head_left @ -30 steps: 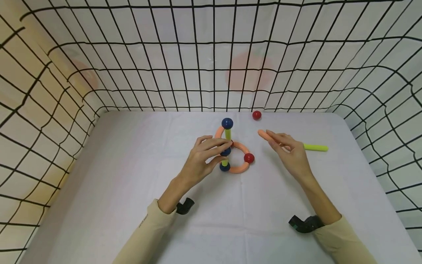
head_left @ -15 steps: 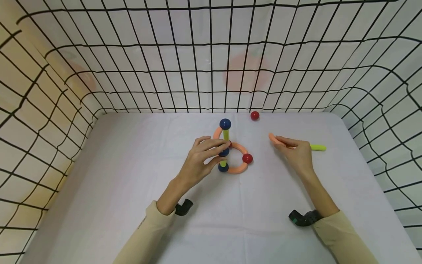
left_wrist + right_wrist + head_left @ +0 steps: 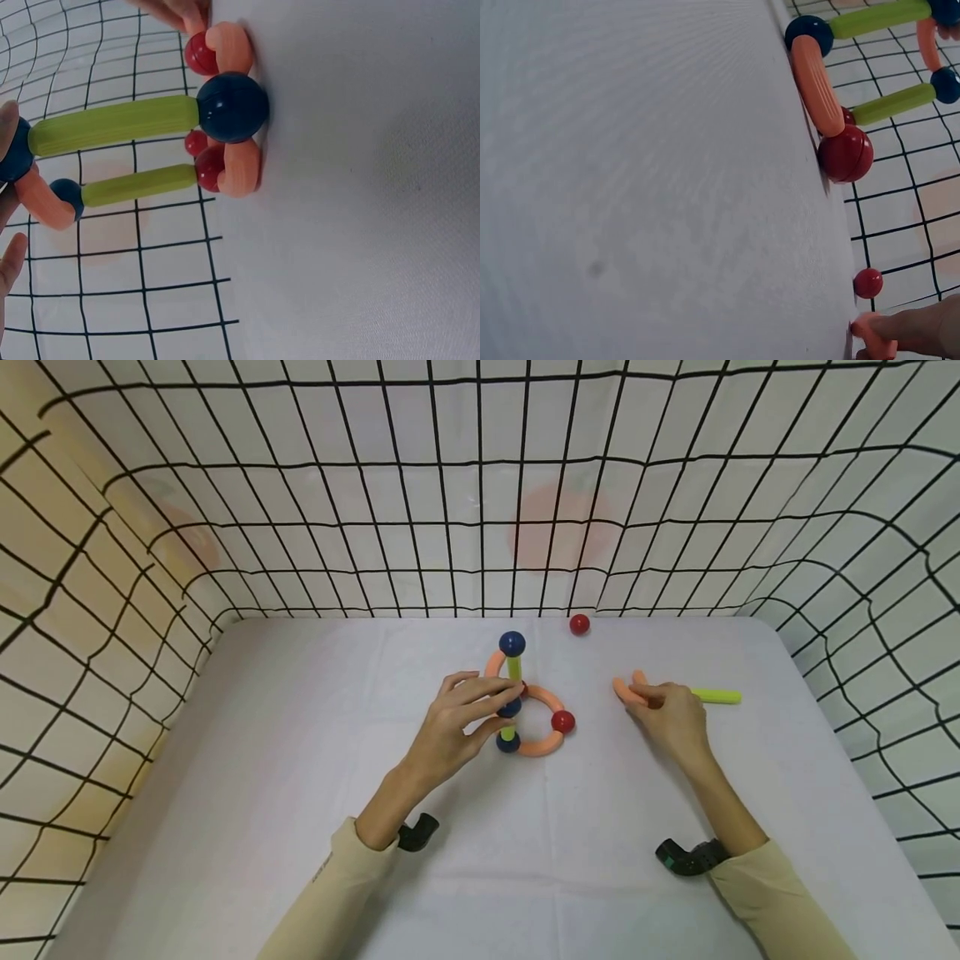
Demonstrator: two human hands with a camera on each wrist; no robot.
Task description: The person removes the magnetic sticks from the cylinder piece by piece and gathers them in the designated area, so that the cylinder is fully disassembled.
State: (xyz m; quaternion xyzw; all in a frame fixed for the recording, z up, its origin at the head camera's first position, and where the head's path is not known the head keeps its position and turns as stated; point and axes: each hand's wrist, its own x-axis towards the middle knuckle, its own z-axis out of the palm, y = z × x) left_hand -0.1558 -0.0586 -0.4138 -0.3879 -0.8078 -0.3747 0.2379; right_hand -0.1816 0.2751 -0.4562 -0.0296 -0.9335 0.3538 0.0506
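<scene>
Frame of sticks and balls: stands on the white table [image 3: 300, 735], just left of the right hand's working area, near its middle.
Left hand [image 3: 457, 718]: thumb and fingers clamped round the near upper blue ball [image 3: 512, 708], apparently to steady the frame from the top.
Near green stick [image 3: 116, 124]: long axis upright, from the held ball down to the low blue ball [image 3: 234, 107], which rests on the table.
Far green stick [image 3: 139, 184]: also upright, roughly parallel, rising from the far red ball [image 3: 209, 166] to the far upper blue ball [image 3: 512, 643].
Upper orange curve [image 3: 494, 664]: bridges the two upper balls, probably bracing the stick tops; it bows leftward.
Base: orange curves lie flat, bowing right around the outer red ball [image 3: 563, 721], likely giving the uprights a wider footing; the left side is largely hidden.
Right hand [image 3: 675, 714]: fingertips pinched together on an orange curve [image 3: 627, 692], well apart from the frame. Two orange ends show, pointing leftward and away from the person; whether they belong to two pieces, I cannot tell.
Loose green stick [image 3: 720, 697]: lies flat, long axis left to right, partly behind the right hand.
Loose red ball [image 3: 580, 624]: sits near the black mesh [image 3: 480, 522], touching no other piece.
</scene>
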